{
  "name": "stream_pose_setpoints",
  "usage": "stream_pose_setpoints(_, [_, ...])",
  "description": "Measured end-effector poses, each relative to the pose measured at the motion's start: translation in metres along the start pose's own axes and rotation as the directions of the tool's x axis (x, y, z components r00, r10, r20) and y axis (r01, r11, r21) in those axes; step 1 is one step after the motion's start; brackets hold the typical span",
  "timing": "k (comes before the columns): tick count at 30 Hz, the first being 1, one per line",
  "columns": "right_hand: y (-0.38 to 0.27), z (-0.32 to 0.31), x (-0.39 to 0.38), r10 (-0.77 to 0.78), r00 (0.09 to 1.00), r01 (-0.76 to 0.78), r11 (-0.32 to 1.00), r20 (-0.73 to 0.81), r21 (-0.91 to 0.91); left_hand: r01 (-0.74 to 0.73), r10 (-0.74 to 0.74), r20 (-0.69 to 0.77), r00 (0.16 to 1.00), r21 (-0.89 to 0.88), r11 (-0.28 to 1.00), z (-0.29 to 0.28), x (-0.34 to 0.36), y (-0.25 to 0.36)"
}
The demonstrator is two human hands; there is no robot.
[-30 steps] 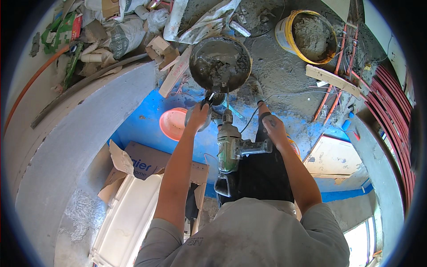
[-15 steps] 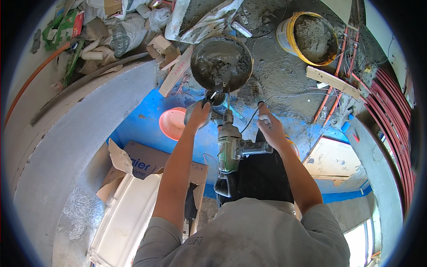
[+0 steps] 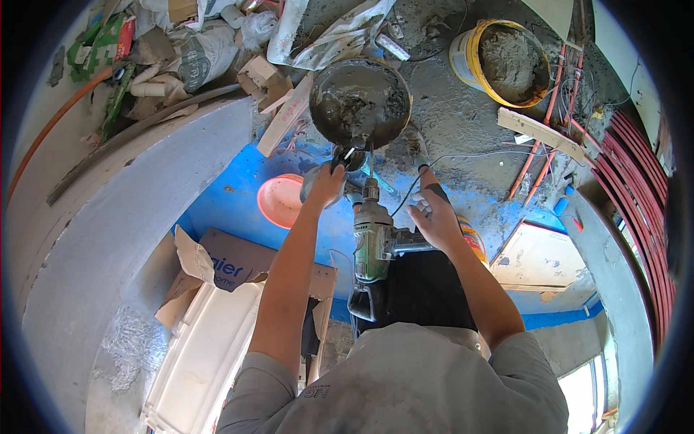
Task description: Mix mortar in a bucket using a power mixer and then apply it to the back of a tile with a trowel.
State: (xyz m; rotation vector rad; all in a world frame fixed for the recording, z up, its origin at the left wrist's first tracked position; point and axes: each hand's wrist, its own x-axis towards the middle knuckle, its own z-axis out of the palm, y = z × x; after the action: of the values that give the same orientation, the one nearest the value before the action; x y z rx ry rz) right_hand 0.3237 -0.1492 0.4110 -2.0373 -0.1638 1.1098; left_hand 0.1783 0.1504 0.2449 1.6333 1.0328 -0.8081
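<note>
In my left hand (image 3: 327, 184) is a black-handled hand tool (image 3: 340, 155); its working end reaches the near rim of a round bucket (image 3: 312, 108) and is too small to make out. Wet grey mortar (image 3: 361, 105) lies inside that bucket. A green and grey power drill (image 3: 371, 246), apparently with a mixing rod, stands between my arms, its rod pointing to the bucket. My right hand (image 3: 438, 223) is beside the drill's side handle (image 3: 412, 241), fingers loosely apart and holding nothing.
A yellow-rimmed bucket of mortar (image 3: 470, 61) stands at the far right, near orange pipes (image 3: 553, 108). A pink basin (image 3: 278, 201) sits left of my left hand. Cardboard (image 3: 238, 253) and a white panel (image 3: 210, 340) lie at left. A cord (image 3: 470, 155) crosses the wet floor.
My right hand has shifted slightly down and left, closer to the drill's side handle, and its fingers have turned. My left hand stays near the bucket rim with the tool.
</note>
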Motion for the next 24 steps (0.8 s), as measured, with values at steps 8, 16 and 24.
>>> stream_pose_setpoints(8, [-0.015,-0.005,0.001,0.037,0.998,-0.037,0.999,0.056,-0.011,0.015,-0.015,-0.005,1.0,-0.007,1.0,0.001,0.01,-0.008])
stream_pose_setpoints(16, [-0.015,-0.006,0.0,0.0,0.999,0.002,0.999,0.032,-0.052,-0.018,0.018,0.008,1.0,-0.022,1.0,0.004,0.013,-0.002])
stream_pose_setpoints(24, [-0.006,-0.002,0.001,-0.076,0.997,0.073,0.981,-0.01,-0.177,-0.019,0.019,0.003,1.0,-0.033,0.999,0.006,0.021,-0.005])
